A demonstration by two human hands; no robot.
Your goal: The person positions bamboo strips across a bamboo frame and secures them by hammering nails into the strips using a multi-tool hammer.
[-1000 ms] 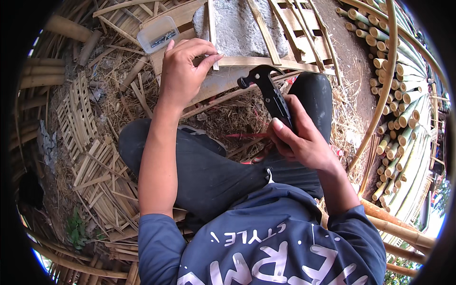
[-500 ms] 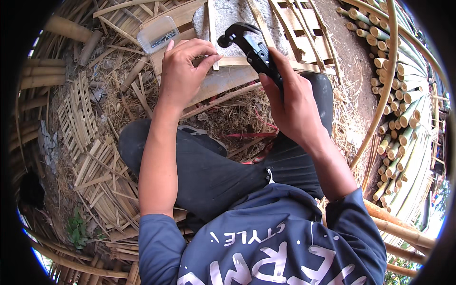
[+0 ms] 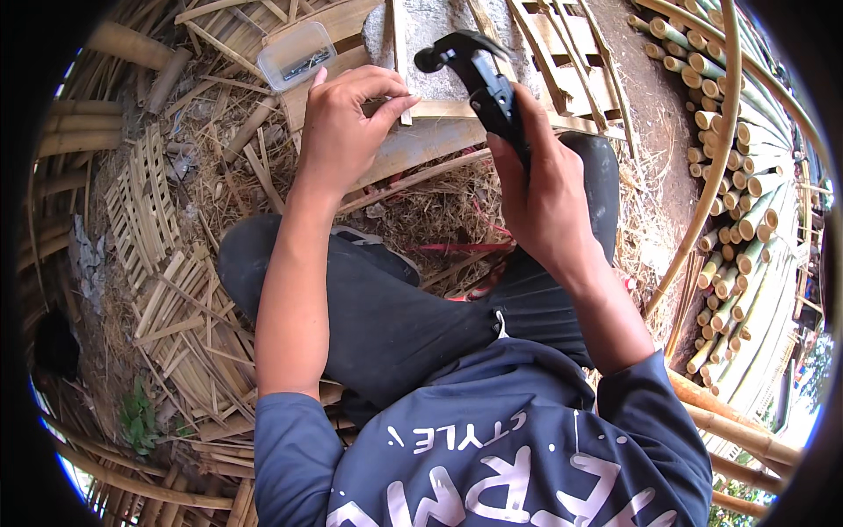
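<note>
My right hand [image 3: 549, 189] is wrapped round a black claw hammer [image 3: 493, 98], its head raised and tilted to the left over the slats. Lower left of that head, thumb and forefinger of my left hand [image 3: 351, 119] are pinched together at the crossing of two bamboo slats. Whatever is between those fingertips is too small to make out. One slat, an upright strip [image 3: 400, 53], runs away from me; a crosswise strip [image 3: 443, 109] lies under it. Beyond my left hand, a clear plastic box [image 3: 297, 57] holds several small metal pieces that look like nails.
A pale stone slab [image 3: 435, 26] lies beneath the slats, with a wooden board [image 3: 413, 151] on the near side. Split bamboo scraps [image 3: 198, 329] and a woven piece [image 3: 145, 206] cover the left ground. Cut bamboo poles [image 3: 746, 202] are stacked at right behind a curved pole [image 3: 707, 176].
The hammer and my right hand have shifted slightly right, leaving more distance between the hammer head and my left fingertips. My left hand keeps its pinch at the slats.
</note>
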